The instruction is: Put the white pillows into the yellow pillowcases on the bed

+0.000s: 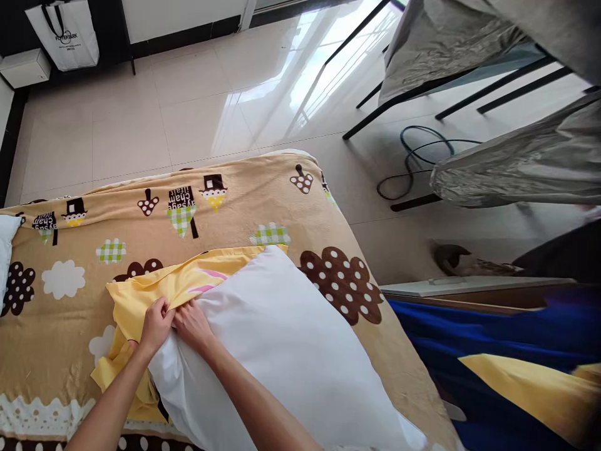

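Note:
A yellow pillowcase [136,294] with pink marks lies bunched on the bed, its edge lapping over the far end of a white pillow [282,338]. With closed fingers my left hand [157,322] pinches the pillowcase's edge. Right beside it, my right hand [192,322] is on the pillow's near-left edge, its fingertips tucked under the yellow cloth. What those fingertips grip is hidden. The pillow lies flat and plump, reaching toward me under my right forearm.
Beneath is a bed with a tan patterned blanket [235,200]. Another white pillow [7,244] shows at the left edge. Right of the bed are a dark-framed rack with grey cloth [507,150], a cable [408,169] on the floor, and blue and yellow cloth [521,376]. A white bag [68,41] stands far left.

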`<state>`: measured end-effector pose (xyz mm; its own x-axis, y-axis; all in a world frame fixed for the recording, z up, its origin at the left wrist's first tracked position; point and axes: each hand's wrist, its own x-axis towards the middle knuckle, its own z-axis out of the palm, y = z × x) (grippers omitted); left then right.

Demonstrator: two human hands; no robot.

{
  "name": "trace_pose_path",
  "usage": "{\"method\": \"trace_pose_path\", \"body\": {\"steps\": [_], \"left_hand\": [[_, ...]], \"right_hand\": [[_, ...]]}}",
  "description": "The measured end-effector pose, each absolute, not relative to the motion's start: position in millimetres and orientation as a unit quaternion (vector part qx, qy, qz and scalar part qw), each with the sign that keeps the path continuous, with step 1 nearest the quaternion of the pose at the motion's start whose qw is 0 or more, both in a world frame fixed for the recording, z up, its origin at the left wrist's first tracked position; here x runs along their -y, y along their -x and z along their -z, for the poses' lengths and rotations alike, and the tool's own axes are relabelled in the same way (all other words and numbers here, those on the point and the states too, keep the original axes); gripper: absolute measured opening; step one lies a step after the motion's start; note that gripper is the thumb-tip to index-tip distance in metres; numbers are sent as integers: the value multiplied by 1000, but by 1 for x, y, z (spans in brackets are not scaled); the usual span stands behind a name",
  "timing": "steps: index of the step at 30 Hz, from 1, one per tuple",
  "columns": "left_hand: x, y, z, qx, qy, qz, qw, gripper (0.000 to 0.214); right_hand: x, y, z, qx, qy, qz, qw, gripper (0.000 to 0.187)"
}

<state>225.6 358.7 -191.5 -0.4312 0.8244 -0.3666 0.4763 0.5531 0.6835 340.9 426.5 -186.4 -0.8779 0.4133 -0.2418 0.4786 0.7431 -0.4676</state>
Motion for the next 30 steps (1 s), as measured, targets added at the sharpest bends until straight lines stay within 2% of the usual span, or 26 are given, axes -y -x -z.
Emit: {"method": "trace_pose_path", "body": {"steps": [2,3,6,8,10,13,15,20,22,24,26,28,30], "left_hand": [[-350,-235,198,-831,-399,-247,299,18],[-347,-237,202,-840,-398,-240,280,18],[-344,-240,210,-837,-421,-225,268,21],[-346,-241,206,-822,-461,-215,257,23],[-351,-247,196,-802,-503,-209,243,24],[-358,-264,175,-764,-565,-203,237,25],[-361,-275,165,-745,-591,-198,240,26],[-357,-268,168,-791,-541,-187,216,25],[-346,-254,170,-822,-493,-198,205,21],[-323,-242,164,-837,-464,-220,186,30],[-285,-237,154,-842,-454,-249,152,38],[-236,-243,146,-846,-432,-280,134,32],[-187,-260,147,-851,-395,-299,176,23]], "right_hand": [[-428,-361,177,-927,-259,266,58,38],[-426,-377,172,-925,-264,270,52,47],[-413,-432,162,-916,-271,293,47,88],[-405,-454,168,-903,-296,305,69,103],[-402,-453,182,-886,-333,313,82,98],[-402,-416,204,-873,-346,337,61,56],[-403,-389,212,-874,-332,353,43,38],[-415,-381,216,-878,-337,340,3,39],[-425,-393,214,-874,-378,305,-17,50],[-430,-406,205,-878,-397,266,-35,61],[-422,-423,187,-900,-365,229,-60,63],[-395,-445,167,-932,-290,194,-97,58],[-356,-468,152,-956,-201,175,-119,54]]}}
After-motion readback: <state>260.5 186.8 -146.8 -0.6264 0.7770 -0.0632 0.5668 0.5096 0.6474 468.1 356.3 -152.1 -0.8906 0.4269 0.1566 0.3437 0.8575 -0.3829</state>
